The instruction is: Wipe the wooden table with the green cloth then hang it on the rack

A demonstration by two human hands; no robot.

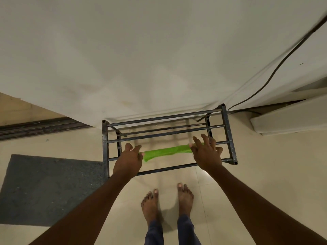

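At the lower left of the frame a grey mat point(51, 188) lies on the floor. In the middle, the left hand point(130, 160) pinches 1 end of the green cloth point(167, 150). The cloth stretches over the metal rack point(228, 131). The right hand point(206, 152) holds the other end, fingers partly spread. I think the cloth could slip between 2 bars and fall if a hand lets go too soon.

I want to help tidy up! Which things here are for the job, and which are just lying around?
For the job: green cloth, metal rack, left hand, right hand.

Just lying about: grey mat, black cable.
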